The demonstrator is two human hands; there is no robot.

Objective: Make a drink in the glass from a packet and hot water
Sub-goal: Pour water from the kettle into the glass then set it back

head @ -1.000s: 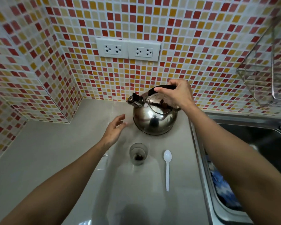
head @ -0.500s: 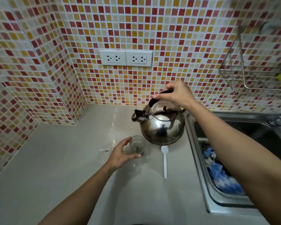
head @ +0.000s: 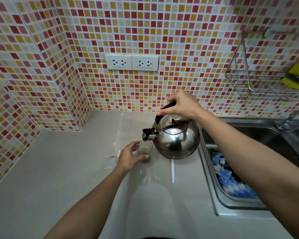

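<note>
Tiled corner table (head: pixel 62 169): left hand (head: pixel 129 157) has just come to grip the glass (head: pixel 144 151); right hand (head: pixel 180 105) holds the kettle (head: pixel 175 140), spout over the rim, ready to pour.

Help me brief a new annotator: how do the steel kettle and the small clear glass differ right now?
The round polished steel kettle is opaque and mirror-like; the small clear glass shows dark powder at its bottom. The kettle is far bigger than the glass. The right hand grips the kettle's black handle from above; the left hand holds the glass at its side. The kettle's spout sits over the glass rim. Both are at the grey counter.
</note>
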